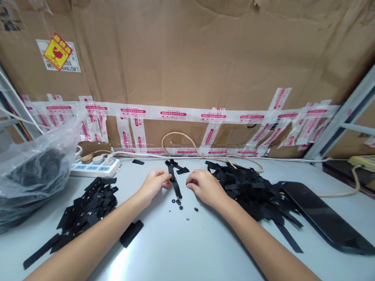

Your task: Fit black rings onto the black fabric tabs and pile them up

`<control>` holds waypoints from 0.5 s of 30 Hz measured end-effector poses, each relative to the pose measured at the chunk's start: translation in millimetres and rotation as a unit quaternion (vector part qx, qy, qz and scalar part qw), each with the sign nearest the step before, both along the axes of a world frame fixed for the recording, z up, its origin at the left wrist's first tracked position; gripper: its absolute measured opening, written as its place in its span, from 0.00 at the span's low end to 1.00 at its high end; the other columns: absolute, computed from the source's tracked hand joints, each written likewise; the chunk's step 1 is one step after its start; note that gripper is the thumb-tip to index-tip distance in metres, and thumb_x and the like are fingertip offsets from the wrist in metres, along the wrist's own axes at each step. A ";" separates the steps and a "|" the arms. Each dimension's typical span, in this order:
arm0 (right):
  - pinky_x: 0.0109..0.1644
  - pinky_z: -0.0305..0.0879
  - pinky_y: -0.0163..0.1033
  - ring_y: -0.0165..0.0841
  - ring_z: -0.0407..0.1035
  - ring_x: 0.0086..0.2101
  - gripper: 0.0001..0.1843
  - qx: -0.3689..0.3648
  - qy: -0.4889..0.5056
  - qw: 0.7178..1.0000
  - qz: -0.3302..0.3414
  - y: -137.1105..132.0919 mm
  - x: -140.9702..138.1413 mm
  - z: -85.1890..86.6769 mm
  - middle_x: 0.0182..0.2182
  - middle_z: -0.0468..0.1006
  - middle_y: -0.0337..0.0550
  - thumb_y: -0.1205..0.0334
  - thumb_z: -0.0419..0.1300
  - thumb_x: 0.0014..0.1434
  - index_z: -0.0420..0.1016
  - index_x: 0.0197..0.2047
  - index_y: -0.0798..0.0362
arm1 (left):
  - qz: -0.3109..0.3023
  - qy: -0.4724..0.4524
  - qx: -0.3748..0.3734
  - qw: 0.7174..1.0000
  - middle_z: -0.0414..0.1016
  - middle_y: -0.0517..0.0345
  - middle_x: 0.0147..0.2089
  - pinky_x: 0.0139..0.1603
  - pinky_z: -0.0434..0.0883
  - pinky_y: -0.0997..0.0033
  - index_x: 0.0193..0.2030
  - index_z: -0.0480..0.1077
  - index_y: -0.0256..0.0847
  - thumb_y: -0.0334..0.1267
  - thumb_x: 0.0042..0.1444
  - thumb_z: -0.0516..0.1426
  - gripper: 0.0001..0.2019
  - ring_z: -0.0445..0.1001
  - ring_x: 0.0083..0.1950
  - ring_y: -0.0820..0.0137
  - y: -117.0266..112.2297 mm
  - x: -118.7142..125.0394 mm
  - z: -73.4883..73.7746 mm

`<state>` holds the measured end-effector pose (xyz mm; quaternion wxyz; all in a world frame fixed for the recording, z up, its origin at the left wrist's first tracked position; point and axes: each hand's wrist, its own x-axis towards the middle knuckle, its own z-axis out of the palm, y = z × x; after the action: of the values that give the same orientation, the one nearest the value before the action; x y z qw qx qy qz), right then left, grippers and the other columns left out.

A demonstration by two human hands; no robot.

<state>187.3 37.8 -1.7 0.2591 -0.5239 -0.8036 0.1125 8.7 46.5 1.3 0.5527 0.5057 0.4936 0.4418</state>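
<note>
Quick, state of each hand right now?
Left hand: closed, pinching a black strip.
Right hand: curled; whether it holds anything can't be told.

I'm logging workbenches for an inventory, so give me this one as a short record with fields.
Left hand: pinches a black strip
Right hand: curled near that strip; any grip hidden
Between forearms: small black discs
Left side: shiny-dotted strip pile, clear plastic bag
Right side: second strip pile, dark flat object
Back: power board, taped cardboard
</note>
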 end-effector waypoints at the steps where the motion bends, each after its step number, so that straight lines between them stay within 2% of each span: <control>1: 0.38 0.59 0.38 0.34 0.67 0.34 0.07 -0.001 -0.008 1.000 -0.001 -0.3 0.0 1.6 0.29 0.74 0.43 0.70 0.58 0.51 0.75 0.26 0.51 | -0.002 0.003 0.005 1.000 0.69 0.58 0.22 0.30 0.64 0.75 0.22 0.67 0.34 0.33 0.43 0.57 0.04 0.67 0.24 0.76 -0.1 0.2 -0.7; 6: 0.38 0.58 0.39 0.37 0.65 0.35 0.09 0.052 -0.072 0.995 0.054 -5.5 -0.7 8.6 0.28 0.74 0.47 0.71 0.54 0.53 0.74 0.28 0.54 | -0.008 0.009 0.015 1.000 0.67 0.60 0.20 0.30 0.63 0.75 0.21 0.67 0.36 0.34 0.42 0.56 0.05 0.65 0.23 0.76 -1.0 1.5 -1.8; 9: 0.38 0.58 0.40 0.38 0.65 0.35 0.10 0.082 -0.067 0.993 0.046 -6.7 -4.7 6.7 0.28 0.73 0.50 0.71 0.52 0.55 0.74 0.28 0.55 | -0.008 0.012 0.016 1.000 0.66 0.61 0.19 0.29 0.63 0.75 0.20 0.66 0.36 0.35 0.41 0.57 0.05 0.64 0.22 0.76 -1.7 2.4 -1.2; 12: 0.37 0.59 0.39 0.35 0.65 0.32 0.09 0.053 0.059 0.997 0.003 -4.9 -11.9 1.2 0.28 0.74 0.45 0.68 0.52 0.55 0.73 0.29 0.54 | -0.011 0.016 0.021 1.000 0.66 0.62 0.18 0.29 0.63 0.75 0.20 0.66 0.36 0.35 0.41 0.57 0.05 0.64 0.22 0.76 -1.9 3.3 -1.6; 15: 0.33 0.59 0.37 0.32 0.65 0.28 0.08 0.016 0.207 0.978 -0.012 -3.6 -21.0 -4.0 0.26 0.74 0.42 0.64 0.53 0.55 0.73 0.29 0.53 | -0.012 0.030 0.029 0.999 0.66 0.62 0.18 0.29 0.63 0.75 0.20 0.67 0.37 0.35 0.40 0.57 0.05 0.64 0.22 0.76 -1.5 4.0 -3.0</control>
<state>166.3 34.3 -5.7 0.4297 -0.4950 -0.7276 0.2024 12.7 44.9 -1.7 0.5280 0.5404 0.4908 0.4340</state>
